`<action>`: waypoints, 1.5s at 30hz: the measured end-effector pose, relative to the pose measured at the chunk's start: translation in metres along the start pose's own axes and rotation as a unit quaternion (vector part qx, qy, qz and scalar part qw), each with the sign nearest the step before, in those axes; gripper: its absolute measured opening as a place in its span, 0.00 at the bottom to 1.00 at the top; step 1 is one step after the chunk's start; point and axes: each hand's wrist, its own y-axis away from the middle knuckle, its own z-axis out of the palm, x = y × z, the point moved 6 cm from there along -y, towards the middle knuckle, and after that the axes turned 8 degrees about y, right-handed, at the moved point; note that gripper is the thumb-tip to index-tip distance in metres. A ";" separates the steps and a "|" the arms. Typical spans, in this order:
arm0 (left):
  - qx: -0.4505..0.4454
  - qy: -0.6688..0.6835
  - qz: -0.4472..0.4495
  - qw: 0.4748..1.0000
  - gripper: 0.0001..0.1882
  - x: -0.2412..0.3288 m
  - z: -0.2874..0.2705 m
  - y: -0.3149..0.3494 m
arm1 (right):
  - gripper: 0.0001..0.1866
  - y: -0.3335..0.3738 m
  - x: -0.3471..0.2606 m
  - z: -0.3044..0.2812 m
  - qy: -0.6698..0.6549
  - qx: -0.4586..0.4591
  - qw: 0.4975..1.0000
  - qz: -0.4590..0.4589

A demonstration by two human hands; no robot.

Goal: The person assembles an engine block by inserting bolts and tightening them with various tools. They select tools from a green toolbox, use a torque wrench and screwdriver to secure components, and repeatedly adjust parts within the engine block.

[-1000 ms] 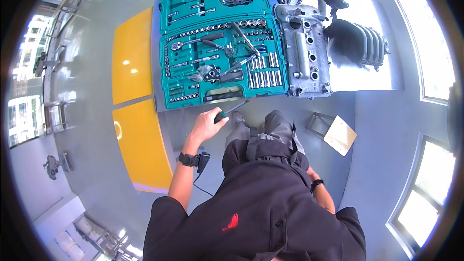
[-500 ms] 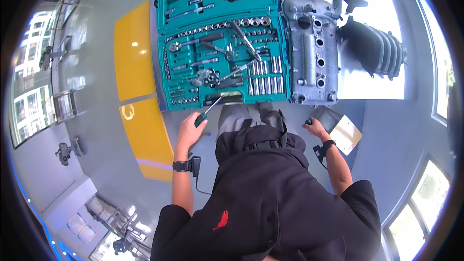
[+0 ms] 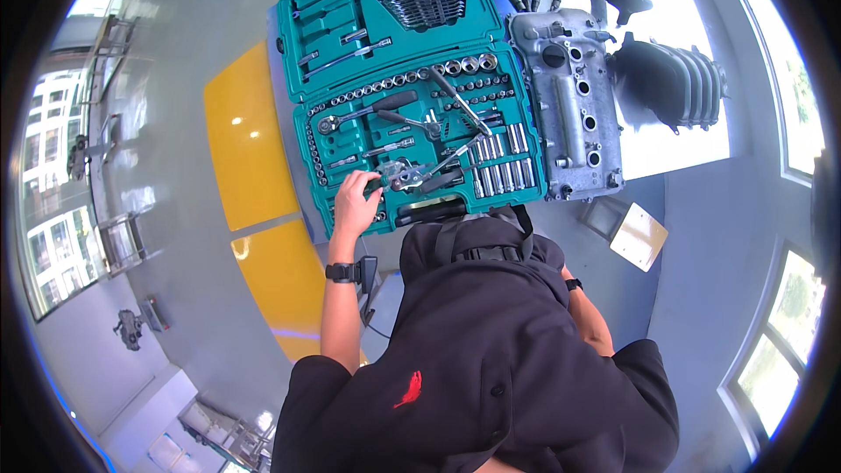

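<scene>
Left hand reaches into the teal moulded case, fingers seemingly pinching a small chrome tool at its 2 o'clock. Right hand hidden behind the torso (cannot tell its grip). Ribbed grey engine cover at 3 o'clock.

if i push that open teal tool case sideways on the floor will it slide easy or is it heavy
The open teal plastic tool case is probably heavy: both halves are packed with chrome sockets and wrenches. It would likely drag stiffly as one hinged slab. The loose ratchets lying across the tray, near the left hand, may shift or rattle.
</scene>
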 end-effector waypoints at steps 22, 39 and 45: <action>0.017 -0.055 0.052 0.997 0.15 -0.106 -0.072 -0.145 | 0.15 0.105 -0.181 -0.034 0.000 0.075 0.989 0.126; 0.088 -0.135 0.107 0.981 0.20 -0.095 -0.062 -0.168 | 0.20 0.093 -0.484 -0.023 0.197 0.024 0.955 -0.222; -0.198 0.397 -0.170 0.880 0.15 -0.051 0.025 -0.079 | 0.09 0.107 -0.574 0.056 0.303 -0.019 0.752 -0.585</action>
